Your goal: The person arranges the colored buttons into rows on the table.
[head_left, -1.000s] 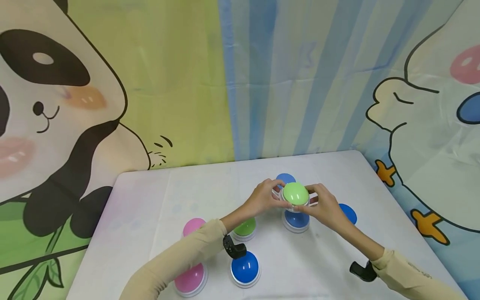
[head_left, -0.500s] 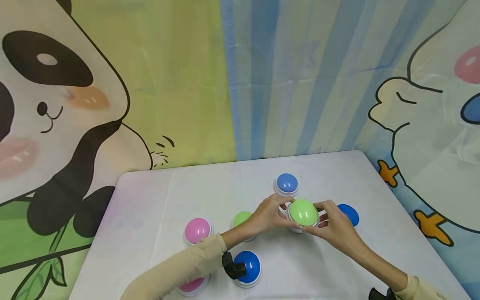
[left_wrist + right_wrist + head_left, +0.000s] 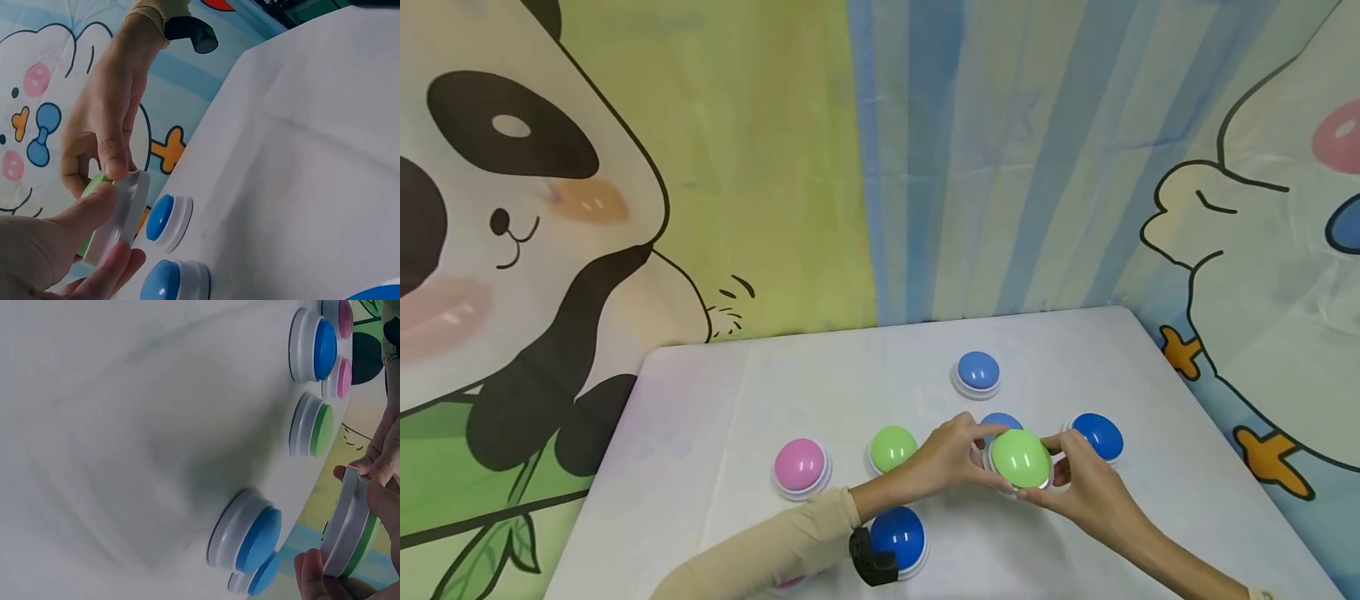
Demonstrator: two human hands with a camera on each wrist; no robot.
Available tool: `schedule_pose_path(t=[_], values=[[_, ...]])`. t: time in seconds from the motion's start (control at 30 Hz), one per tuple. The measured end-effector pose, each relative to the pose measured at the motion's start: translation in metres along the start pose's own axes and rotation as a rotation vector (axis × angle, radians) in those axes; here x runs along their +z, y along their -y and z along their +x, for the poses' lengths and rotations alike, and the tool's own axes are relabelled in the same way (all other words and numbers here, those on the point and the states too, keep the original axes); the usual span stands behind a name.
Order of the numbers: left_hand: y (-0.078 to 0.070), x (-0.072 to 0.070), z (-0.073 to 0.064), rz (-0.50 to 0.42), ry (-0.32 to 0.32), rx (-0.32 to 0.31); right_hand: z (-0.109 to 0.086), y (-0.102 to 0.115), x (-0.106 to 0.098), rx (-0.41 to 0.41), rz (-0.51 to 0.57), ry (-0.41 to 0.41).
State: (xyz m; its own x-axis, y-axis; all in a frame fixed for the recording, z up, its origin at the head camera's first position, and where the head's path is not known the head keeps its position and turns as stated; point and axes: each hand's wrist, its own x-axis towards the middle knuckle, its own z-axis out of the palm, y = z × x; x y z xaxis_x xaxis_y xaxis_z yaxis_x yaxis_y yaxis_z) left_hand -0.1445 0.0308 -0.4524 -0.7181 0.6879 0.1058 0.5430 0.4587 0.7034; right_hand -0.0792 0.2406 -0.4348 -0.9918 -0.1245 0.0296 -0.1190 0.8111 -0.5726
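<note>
Both hands hold a green domed push button (image 3: pixel 1020 458) in the air above the white table. Its white underside (image 3: pixel 130 206) shows in the left wrist view. My left hand (image 3: pixel 958 457) pinches its left rim between thumb and fingers. On the opposite rim, my right hand (image 3: pixel 1093 492) pinches it the same way. Just behind, a blue push button (image 3: pixel 1002 419) stands on the table, partly covered by the held one and the left fingers. Another blue push button (image 3: pixel 1099 436) sits beside the right hand. A second green push button (image 3: pixel 892 448) stands left of the left hand.
At the back is a blue push button (image 3: pixel 977 371). A darker blue one (image 3: pixel 898 529) stands nearer, partly behind the left wrist camera. A pink button (image 3: pixel 800 465) sits at left, and another pink one is mostly hidden by the left sleeve (image 3: pixel 775 546). Printed curtains (image 3: pixel 775 167) border the table (image 3: pixel 700 400).
Both hands have carried the green push button nearer and a little to the right, uncovering the back blue button. The other buttons keep their places on the table while the head view shifts slightly.
</note>
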Motion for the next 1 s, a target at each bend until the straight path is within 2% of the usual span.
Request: schedule_pose_path(t=[0.27,0.6,0.83,1.0], values=[[-0.006,0.004,-0.010,0.000,0.038,-0.022,-0.015,0.003,0.003,0.047,-0.005,0.051],[-0.012,0.005,-0.023,0.015,0.045,0.029,-0.028,0.009,0.005,0.154,-0.025,0.123],[-0.013,0.010,-0.025,0.021,0.057,0.042,-0.033,0.007,0.007,0.148,-0.034,0.128],[-0.011,0.018,-0.023,0.021,0.061,0.033,-0.034,0.000,0.011,0.187,-0.047,0.155]])
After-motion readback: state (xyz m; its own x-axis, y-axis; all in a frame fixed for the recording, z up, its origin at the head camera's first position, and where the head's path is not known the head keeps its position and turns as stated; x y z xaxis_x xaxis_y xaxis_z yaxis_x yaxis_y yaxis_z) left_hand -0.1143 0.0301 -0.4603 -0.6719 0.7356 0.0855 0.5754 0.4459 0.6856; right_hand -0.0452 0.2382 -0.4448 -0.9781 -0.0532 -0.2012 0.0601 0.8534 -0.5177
